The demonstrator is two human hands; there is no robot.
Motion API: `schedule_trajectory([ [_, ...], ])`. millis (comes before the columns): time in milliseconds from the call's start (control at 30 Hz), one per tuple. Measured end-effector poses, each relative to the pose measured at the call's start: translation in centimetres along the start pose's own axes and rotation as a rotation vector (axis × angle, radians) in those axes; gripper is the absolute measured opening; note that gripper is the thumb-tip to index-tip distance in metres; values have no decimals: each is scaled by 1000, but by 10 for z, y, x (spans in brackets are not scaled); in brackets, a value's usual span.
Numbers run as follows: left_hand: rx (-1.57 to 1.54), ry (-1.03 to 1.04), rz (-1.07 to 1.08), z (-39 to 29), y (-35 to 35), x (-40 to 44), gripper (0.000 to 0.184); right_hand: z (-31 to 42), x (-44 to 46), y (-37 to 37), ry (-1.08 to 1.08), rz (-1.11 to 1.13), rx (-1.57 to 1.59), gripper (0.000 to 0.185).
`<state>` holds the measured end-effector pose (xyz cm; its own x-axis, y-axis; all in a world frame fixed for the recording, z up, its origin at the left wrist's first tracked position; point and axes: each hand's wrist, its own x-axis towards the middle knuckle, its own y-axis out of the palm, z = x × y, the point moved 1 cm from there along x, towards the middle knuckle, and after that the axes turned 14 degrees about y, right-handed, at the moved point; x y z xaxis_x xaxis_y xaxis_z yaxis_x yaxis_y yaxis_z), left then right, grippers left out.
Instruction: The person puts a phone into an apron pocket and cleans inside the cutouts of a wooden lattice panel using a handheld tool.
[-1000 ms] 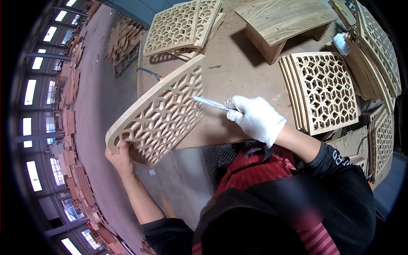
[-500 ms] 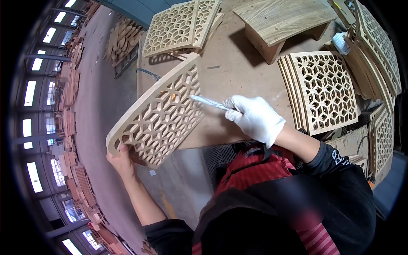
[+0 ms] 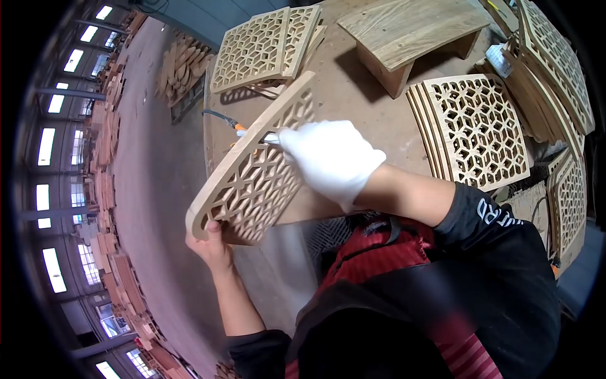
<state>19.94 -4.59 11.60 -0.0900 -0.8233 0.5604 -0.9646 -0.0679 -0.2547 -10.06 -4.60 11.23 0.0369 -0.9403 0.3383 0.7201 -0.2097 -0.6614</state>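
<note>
My bare left hand grips the lower left corner of a wooden lattice panel, thumb on its face. The panel is tilted up, its thick curved edge toward the upper left and its cut-out pattern facing me. My right hand, in a white glove, is closed on a thin pale bluish-white strip. The strip's tip goes into an opening near the panel's upper edge. I cannot tell what the strip is made of. The glove is slightly blurred and covers part of the lattice.
On the workbench stand a small wooden stand and a stack of lattice panels. More lattice panels lie at the back left; others lean at the right. An orange-tipped cable lies behind the held panel.
My right hand has moved left, bringing the strip into a panel opening. My left hand and the panel have shifted right and slightly down in view.
</note>
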Motion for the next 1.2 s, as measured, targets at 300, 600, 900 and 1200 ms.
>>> schedule_trajectory([
  [300,107,-256,223,-5,-16,-11,44,12,2,25,-73,111,-184,36],
  [600,996,-61,610,-36,85,64,48,15,13,36,-107,-21,-289,19],
  [900,1011,-73,643,-24,96,58,42,30,3,5,-30,231,-219,28],
  [1200,1029,-43,606,-17,91,61,36,36,2,15,131,243,-313,21],
])
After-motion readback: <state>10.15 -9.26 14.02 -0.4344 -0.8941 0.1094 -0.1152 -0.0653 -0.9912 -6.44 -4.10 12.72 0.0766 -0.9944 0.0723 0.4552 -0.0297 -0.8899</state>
